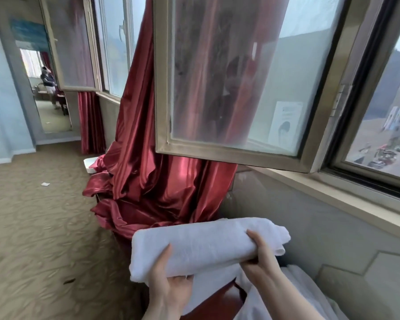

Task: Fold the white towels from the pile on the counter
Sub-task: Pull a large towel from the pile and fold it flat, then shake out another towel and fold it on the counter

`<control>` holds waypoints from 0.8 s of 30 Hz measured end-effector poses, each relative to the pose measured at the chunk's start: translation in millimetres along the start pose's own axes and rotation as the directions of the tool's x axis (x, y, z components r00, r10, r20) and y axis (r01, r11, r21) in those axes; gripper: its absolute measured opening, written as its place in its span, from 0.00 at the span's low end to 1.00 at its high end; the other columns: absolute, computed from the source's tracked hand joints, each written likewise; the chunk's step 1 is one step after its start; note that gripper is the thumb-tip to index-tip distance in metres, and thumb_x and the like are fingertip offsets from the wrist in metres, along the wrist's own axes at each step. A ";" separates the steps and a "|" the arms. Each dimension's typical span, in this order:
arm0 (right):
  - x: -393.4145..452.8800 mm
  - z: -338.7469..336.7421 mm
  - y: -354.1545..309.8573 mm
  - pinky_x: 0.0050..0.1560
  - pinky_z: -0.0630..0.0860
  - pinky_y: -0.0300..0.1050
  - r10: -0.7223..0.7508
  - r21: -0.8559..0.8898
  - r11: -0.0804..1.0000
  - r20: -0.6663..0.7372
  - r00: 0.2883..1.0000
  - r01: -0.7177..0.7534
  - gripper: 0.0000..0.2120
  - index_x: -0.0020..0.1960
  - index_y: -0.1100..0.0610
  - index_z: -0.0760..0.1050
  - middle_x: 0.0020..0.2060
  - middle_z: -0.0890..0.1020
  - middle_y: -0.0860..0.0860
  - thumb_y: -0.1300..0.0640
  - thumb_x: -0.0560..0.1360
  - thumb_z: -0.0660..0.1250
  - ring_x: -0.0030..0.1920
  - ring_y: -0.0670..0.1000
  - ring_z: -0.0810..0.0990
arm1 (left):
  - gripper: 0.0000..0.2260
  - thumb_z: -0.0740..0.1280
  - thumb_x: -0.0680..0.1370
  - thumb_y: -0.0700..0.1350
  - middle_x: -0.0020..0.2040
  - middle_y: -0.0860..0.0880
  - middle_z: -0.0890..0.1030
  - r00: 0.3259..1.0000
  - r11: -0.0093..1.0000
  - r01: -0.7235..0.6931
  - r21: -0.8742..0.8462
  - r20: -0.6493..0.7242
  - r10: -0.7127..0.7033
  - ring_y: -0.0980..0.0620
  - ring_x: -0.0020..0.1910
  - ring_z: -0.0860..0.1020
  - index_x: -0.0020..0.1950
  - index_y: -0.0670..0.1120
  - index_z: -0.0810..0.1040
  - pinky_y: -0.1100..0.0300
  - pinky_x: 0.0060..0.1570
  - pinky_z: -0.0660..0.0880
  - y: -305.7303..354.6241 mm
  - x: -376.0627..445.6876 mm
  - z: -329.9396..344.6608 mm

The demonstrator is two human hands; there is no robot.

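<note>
Beside red curtain (pixel 148 176), both hands (left (pixel 169 287), right (pixel 261 257)) grip folded towel (pixel 199 243) between them.

towel (pixel 201 243): white, folded into a thick oblong bundle, held up level in the air
pile (pixel 293 296): loose white cloth, crumpled, below and right of the towel

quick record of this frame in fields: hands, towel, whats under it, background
left hand: left hand grips the near left end of the folded towel
right hand: right hand grips its right part, thumb on top
towel: white folded towel, held up in the air, level
under it: loose white cloth at lower right
background: red curtain, open window, patterned carpet
</note>
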State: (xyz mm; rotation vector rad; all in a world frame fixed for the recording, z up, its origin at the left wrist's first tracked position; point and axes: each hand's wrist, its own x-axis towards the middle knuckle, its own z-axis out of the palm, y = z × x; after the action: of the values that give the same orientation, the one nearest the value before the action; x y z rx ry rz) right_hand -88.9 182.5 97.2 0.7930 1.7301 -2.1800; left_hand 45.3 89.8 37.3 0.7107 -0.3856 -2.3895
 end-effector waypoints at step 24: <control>217.2 61.4 78.6 0.49 0.79 0.51 0.313 -0.006 0.948 0.198 0.929 -0.318 0.36 0.62 0.56 0.74 0.55 0.81 0.55 0.55 0.55 0.77 0.54 0.58 0.80 | 0.45 0.85 0.40 0.46 0.43 0.48 0.85 0.948 0.961 0.267 -0.071 -0.157 -0.276 0.49 0.50 0.79 0.57 0.44 0.79 0.50 0.41 0.81 -80.1 132.8 -47.0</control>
State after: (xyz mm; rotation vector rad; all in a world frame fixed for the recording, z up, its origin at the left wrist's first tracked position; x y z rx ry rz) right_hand -243.4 133.0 -78.3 0.7712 1.3745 -1.9915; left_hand -54.5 63.6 -87.6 0.9877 -0.1661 -2.5599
